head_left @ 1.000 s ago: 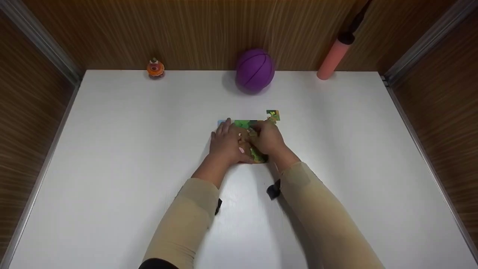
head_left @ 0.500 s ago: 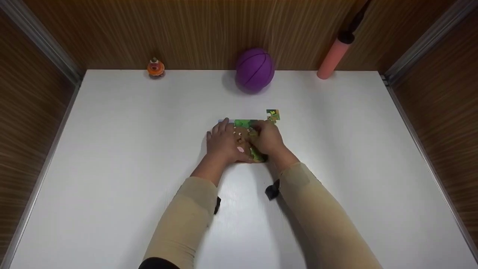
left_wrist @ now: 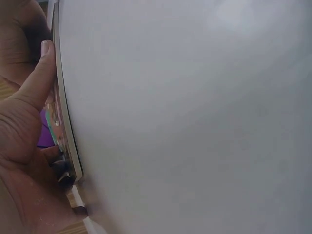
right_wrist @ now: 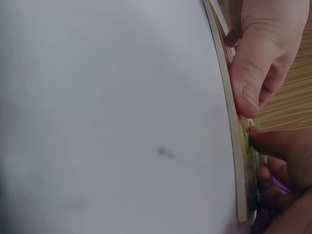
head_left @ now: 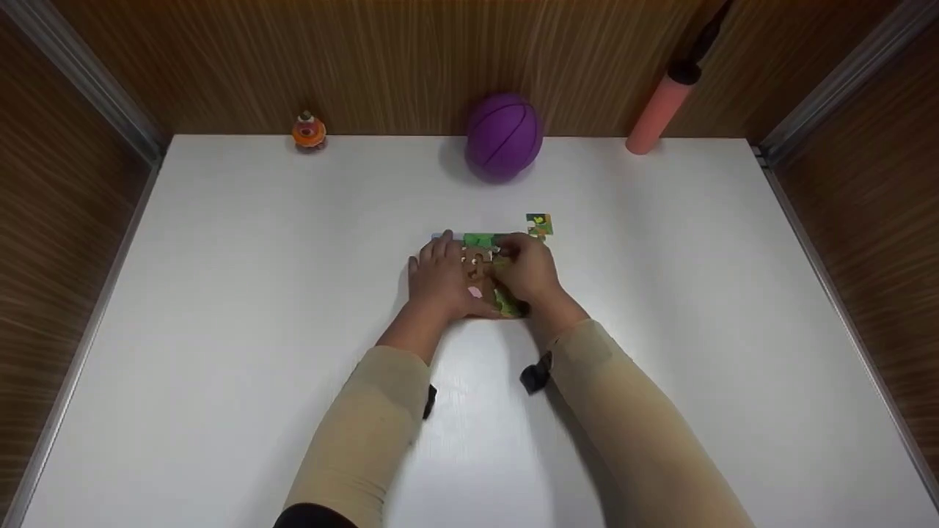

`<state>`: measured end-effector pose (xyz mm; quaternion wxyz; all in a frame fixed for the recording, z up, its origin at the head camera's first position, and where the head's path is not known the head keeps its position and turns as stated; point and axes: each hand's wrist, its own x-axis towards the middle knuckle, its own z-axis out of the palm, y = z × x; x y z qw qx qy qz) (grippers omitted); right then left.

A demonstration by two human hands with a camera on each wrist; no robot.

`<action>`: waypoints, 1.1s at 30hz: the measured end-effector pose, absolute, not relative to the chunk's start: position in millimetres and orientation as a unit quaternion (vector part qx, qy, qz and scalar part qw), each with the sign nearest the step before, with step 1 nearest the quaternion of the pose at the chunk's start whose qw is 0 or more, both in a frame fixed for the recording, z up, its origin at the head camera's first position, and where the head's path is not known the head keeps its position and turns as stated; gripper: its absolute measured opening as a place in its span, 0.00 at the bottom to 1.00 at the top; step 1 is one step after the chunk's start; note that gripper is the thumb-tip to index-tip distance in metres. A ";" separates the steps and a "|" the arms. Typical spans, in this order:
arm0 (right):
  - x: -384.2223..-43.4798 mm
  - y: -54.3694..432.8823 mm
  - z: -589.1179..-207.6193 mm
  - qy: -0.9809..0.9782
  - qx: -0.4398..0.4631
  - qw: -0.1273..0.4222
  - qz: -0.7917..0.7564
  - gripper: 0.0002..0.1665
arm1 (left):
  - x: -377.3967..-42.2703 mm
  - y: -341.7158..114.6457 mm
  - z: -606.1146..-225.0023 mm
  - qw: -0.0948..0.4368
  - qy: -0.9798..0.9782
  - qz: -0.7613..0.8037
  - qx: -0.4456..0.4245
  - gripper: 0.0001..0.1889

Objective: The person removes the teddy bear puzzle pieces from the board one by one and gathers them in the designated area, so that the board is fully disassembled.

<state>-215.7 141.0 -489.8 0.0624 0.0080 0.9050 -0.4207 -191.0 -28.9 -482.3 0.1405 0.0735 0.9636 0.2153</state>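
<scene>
A flat jigsaw puzzle with a brown animal on green lies on the white table, partly hidden under both hands. Across its left side my left hand rests with fingers spread, thumb along the near edge. My right hand is over the right part, thumb and forefinger pinching a puzzle piece mostly hidden by them. Just beyond the puzzle's far right corner lies a loose puzzle piece. In the right wrist view, the puzzle's pale edge runs beside the left thumb and right fingers.
Along the back of the white table stand a small orange figurine, a purple ball and a pink pump-like cylinder leaning on the wood-grain panel. Further panels close off both sides.
My left hand has slid slightly left, uncovering more of the animal's face. My right hand stays at nearly the same spot. The loose piece has not moved.
</scene>
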 end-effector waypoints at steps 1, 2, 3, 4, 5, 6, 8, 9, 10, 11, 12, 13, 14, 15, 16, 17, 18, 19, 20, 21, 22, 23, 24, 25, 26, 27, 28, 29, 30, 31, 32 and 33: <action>-215.7 141.4 -490.5 0.902 0.011 0.061 -0.427 0.26 | -191.0 -28.6 -482.2 0.141 0.964 0.214 0.075 0.78; -215.7 141.5 -491.0 0.899 0.015 0.058 -0.434 0.25 | -190.9 -28.5 -481.9 0.141 0.964 0.214 0.076 0.78; -215.8 141.6 -491.6 0.897 0.017 0.055 -0.437 0.24 | -190.9 -28.3 -481.5 0.141 0.964 0.212 0.076 0.77; -216.0 141.8 -492.2 0.897 0.018 0.052 -0.438 0.22 | -190.7 -28.1 -481.1 0.141 0.964 0.214 0.076 0.77; -216.0 141.8 -492.8 0.897 0.020 0.049 -0.439 0.21 | -190.6 -27.9 -480.9 0.141 0.963 0.215 0.075 0.77; -216.0 141.6 -493.4 0.897 0.021 0.045 -0.439 0.20 | -190.6 -27.7 -480.7 0.141 0.963 0.216 0.075 0.77; -216.3 141.3 -494.7 0.898 0.025 0.038 -0.437 0.18 | -190.6 -27.4 -481.0 0.140 0.963 0.216 0.075 0.77; -216.2 141.2 -495.1 0.899 0.028 0.036 -0.436 0.17 | -190.6 -27.2 -481.3 0.140 0.963 0.216 0.074 0.77; -216.2 141.1 -495.4 0.899 0.030 0.035 -0.435 0.17 | -190.5 -27.0 -481.6 0.140 0.963 0.217 0.074 0.78; -216.1 141.2 -496.0 0.900 0.033 0.033 -0.434 0.17 | -190.6 -26.7 -482.0 0.140 0.963 0.216 0.075 0.78; -216.0 141.5 -496.3 0.900 0.035 0.032 -0.433 0.17 | -190.7 -26.4 -482.3 0.140 0.963 0.216 0.075 0.78; -216.0 141.6 -496.4 0.900 0.036 0.031 -0.433 0.17 | -190.7 -26.3 -482.7 0.139 0.964 0.216 0.075 0.79; -215.9 141.7 -496.6 0.900 0.037 0.032 -0.434 0.17 | -190.7 -26.1 -482.8 0.139 0.963 0.216 0.075 0.79; -215.8 141.7 -496.6 0.899 0.038 0.032 -0.436 0.17 | -190.7 -26.1 -482.8 0.139 0.963 0.217 0.075 0.79; -215.8 141.7 -496.7 0.898 0.038 0.032 -0.437 0.17 | -190.8 -26.1 -482.8 0.139 0.963 0.217 0.075 0.79; -215.8 141.8 -496.8 0.897 0.039 0.032 -0.439 0.17 | -190.9 -26.2 -482.7 0.139 0.963 0.217 0.075 0.79; -215.7 141.6 -496.4 0.896 0.040 0.033 -0.441 0.17 | -190.8 -26.4 -482.5 0.140 0.963 0.217 0.075 0.79; -215.9 141.4 -496.7 0.895 0.041 0.032 -0.442 0.17 | -190.8 -26.6 -482.3 0.141 0.963 0.217 0.074 0.79; -215.8 141.2 -496.7 0.895 0.043 0.031 -0.443 0.16 | -190.7 -26.8 -482.0 0.142 0.963 0.217 0.074 0.79; -215.7 140.8 -496.6 0.894 0.045 0.029 -0.445 0.15 | -190.7 -27.0 -482.1 0.142 0.963 0.218 0.074 0.79; -215.5 140.4 -496.5 0.893 0.048 0.027 -0.447 0.14 | -190.6 -27.2 -482.1 0.142 0.963 0.217 0.074 0.78; -215.2 140.0 -496.4 0.892 0.051 0.025 -0.448 0.13 | -190.5 -27.3 -481.9 0.142 0.963 0.218 0.074 0.78; -215.0 139.6 -496.3 0.892 0.053 0.023 -0.448 0.13 | -190.5 -27.4 -482.0 0.142 0.963 0.218 0.074 0.77; -214.8 139.3 -496.4 0.892 0.055 0.020 -0.449 0.12 | -190.6 -27.5 -482.2 0.142 0.963 0.217 0.074 0.76; -214.6 138.9 -496.1 0.891 0.055 0.017 -0.449 0.12 | -190.5 -27.5 -482.2 0.142 0.963 0.217 0.075 0.76; -214.6 138.9 -496.3 0.892 0.053 0.013 -0.449 0.11 | -190.5 -27.6 -482.6 0.141 0.963 0.217 0.075 0.75; -214.6 139.1 -496.5 0.892 0.051 0.008 -0.449 0.11 | -190.3 -27.5 -482.7 0.141 0.963 0.217 0.076 0.75; -214.7 139.6 -496.9 0.892 0.049 0.003 -0.450 0.11 | -190.1 -27.5 -482.8 0.141 0.963 0.219 0.076 0.75; -214.9 140.2 -497.0 0.891 0.047 -0.002 -0.452 0.11 | -190.0 -27.6 -483.0 0.141 0.962 0.219 0.076 0.75; -215.3 140.9 -497.1 0.890 0.045 -0.007 -0.454 0.11 | -189.9 -27.6 -483.2 0.140 0.962 0.220 0.077 0.75; -215.7 141.9 -497.2 0.887 0.045 -0.012 -0.459 0.11 | -189.9 -27.6 -483.4 0.140 0.962 0.223 0.077 0.75; -216.1 143.1 -497.1 0.884 0.047 -0.015 -0.465 0.11 | -189.8 -27.6 -483.6 0.140 0.961 0.224 0.077 0.75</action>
